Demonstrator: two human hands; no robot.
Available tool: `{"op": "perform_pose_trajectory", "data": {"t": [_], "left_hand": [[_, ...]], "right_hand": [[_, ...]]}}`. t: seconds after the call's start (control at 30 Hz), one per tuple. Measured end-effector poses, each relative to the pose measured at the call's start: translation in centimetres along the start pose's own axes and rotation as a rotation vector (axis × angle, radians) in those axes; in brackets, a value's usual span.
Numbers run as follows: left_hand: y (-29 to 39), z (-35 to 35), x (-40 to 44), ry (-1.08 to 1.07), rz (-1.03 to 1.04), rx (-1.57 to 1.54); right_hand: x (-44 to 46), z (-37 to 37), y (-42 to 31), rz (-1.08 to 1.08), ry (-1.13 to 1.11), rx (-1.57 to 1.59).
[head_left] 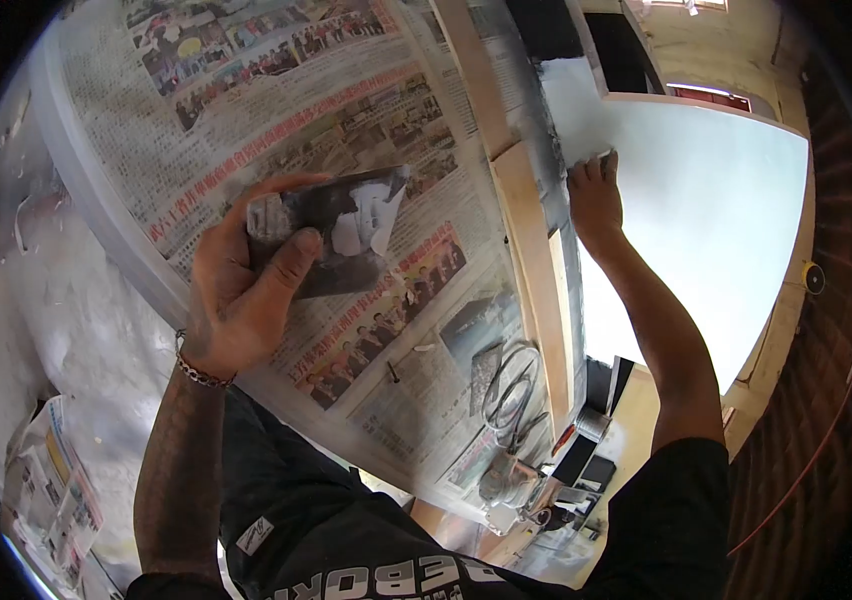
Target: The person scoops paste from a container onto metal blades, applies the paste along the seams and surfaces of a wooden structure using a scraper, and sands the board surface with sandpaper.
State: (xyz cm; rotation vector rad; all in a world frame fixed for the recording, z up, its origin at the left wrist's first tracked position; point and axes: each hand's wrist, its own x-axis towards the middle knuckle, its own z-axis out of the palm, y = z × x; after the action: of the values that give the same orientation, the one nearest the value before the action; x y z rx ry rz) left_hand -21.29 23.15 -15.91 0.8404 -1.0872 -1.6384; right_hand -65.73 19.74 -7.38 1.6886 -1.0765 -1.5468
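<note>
My left hand (246, 285) grips a dark flat plate (346, 235) with a pale grey, paste-like patch and a light, crusted end. Its thumb lies across the plate's face, and the other fingers are behind it. Farther right, my right hand (596, 195) is at the left edge of a large white panel (716, 220). Its fingers are bent and close together against the surface. A small pale bit shows at the fingertips, but what they hold is hidden.
Newspaper (386, 330) covers the surface beneath my left hand. Wooden strips (524, 230) run along its right side, beside the panel. A coiled cable (513, 395) and a power tool (511, 480) lie near the lower edge. A yellow tape roll (813, 277) is at the far right.
</note>
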Motion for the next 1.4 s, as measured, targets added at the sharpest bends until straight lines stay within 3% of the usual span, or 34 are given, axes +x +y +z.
{"op": "perform_pose_trajectory", "data": {"t": [0.03,0.07,0.13,0.2,0.23,0.3,0.37,0.43,0.47,0.5,0.53,0.6,0.63,0.7,0.73,0.77,0.8,1.03,1.4], "left_hand": [[-0.3,0.1,-0.1,-0.008,0.008,0.0],[-0.6,0.1,-0.2,0.037,-0.015,-0.061],[0.1,0.3,-0.1,0.079,-0.027,-0.122],[1.3,0.9,0.1,0.193,-0.263,-0.511],[1.8,1.4,0.1,0.183,-0.252,-0.511],[2.4,2.8,-0.2,0.064,-0.495,-0.652],[2.5,4.8,-1.5,-0.065,-0.372,-0.664],[3.3,5.7,-1.1,-0.197,-0.257,-0.671],[4.1,5.7,-0.2,-0.184,-0.469,-0.877],[4.6,5.5,0.3,-0.165,-0.689,-1.082],[4.8,4.9,0.6,-0.166,-0.684,-1.081],[4.6,3.2,0.7,0.022,-0.452,-1.124],[4.2,2.5,0.7,0.02,-0.458,-1.125],[3.3,1.4,0.5,0.139,-0.334,-0.832],[2.7,1.2,0.1,0.147,-0.339,-0.835],[1.7,1.2,-0.3,0.151,-0.332,-0.638],[0.8,1.1,-0.7,0.153,-0.322,-0.441],[-0.5,1.0,-1.1,0.094,-0.244,-0.526],[-0.5,0.7,-1.5,0.104,-0.234,-0.516]], "right_hand": [[-0.6,-1.2,0.0,0.003,-0.168,0.044],[-1.6,-2.4,0.3,0.017,-0.169,0.045],[-4.2,-5.4,1.1,0.158,-0.074,0.523],[-7.4,-9.6,1.0,0.227,0.307,0.907],[-8.6,-12.0,0.9,0.196,0.439,1.103],[-11.3,-16.8,0.3,0.108,0.677,1.468],[-13.2,-20.2,-0.8,0.038,0.861,1.646],[-14.1,-22.5,-2.5,-0.007,0.871,1.767],[-14.0,-22.7,-3.2,0.0,0.864,1.777],[-13.7,-21.9,-3.2,-0.031,0.812,1.704],[-13.3,-20.8,-2.5,-0.066,0.757,1.63],[-11.8,-17.6,-1.0,-0.153,0.375,1.129],[-9.8,-15.7,-0.2,-0.1,0.374,1.045],[-5.4,-12.7,1.6,0.101,0.356,0.789],[-3.0,-11.1,2.5,0.16,0.383,0.479],[-0.3,-9.0,3.0,0.212,0.519,0.358],[2.1,-8.1,3.9,0.196,0.477,0.279],[9.8,-6.1,4.2,0.204,0.254,0.056],[7.8,-3.1,2.7,0.145,0.177,0.057]]}}
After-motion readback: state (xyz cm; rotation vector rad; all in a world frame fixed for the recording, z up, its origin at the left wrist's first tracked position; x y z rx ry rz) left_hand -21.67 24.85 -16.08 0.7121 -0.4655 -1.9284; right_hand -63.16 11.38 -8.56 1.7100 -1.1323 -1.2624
